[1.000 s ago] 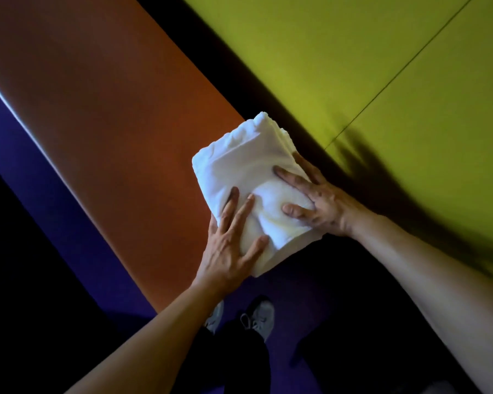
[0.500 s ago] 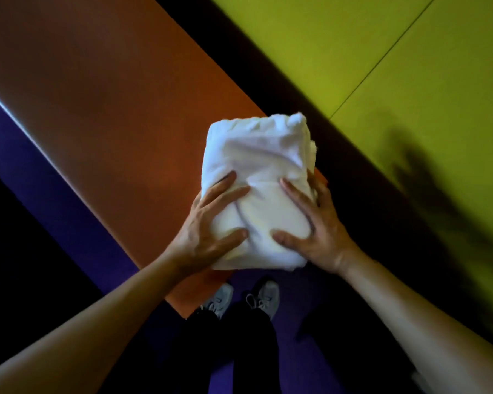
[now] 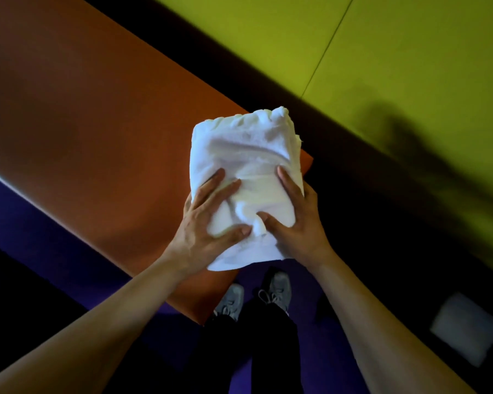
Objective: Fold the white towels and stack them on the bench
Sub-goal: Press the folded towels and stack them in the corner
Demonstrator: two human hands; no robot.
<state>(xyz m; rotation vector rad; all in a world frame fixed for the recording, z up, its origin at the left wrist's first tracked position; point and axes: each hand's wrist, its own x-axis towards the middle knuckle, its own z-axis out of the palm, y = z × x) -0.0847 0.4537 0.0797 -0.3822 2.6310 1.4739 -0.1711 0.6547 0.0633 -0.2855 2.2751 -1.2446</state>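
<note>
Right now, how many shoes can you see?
2. The left shoe and the right shoe stand side by side on the purple floor, just below the orange bench end. None seem hidden.

A yellow-green wall (image 3: 396, 44), split by one thin dark seam, is seen at upper right, with a blurred shadow cast across it. A dark band is seen along its base. The floor (image 3: 34, 223) is covered in deep purple, dimly lit.
</note>
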